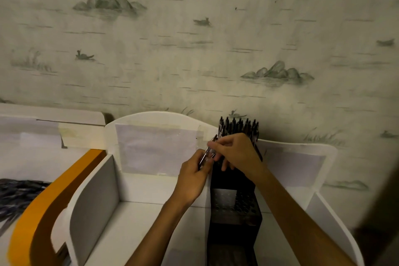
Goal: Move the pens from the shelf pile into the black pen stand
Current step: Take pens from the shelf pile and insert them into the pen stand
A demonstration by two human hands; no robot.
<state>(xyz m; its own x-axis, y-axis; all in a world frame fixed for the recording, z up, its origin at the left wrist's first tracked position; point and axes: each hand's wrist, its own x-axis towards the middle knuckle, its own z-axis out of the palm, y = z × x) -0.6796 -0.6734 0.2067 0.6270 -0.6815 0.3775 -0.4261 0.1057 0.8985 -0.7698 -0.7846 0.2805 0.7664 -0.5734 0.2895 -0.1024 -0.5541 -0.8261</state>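
Fingers [204, 161] of left hand [191, 179] pinch lower end of one pen [208, 150], centre frame; right hand [235, 153] pinches its upper part, pen slanting toward stand [234, 207] just right of it. Progress: rear rows of stand, against wall, already bristle with pens [239, 125]; nearer holes still vacant. Dark pile [17, 196] remains at left edge of frame, beyond orange panel [43, 201] — judged roughly midway, much left. Writing: none legible; taped sheets [155, 149] on white divider appear blank.
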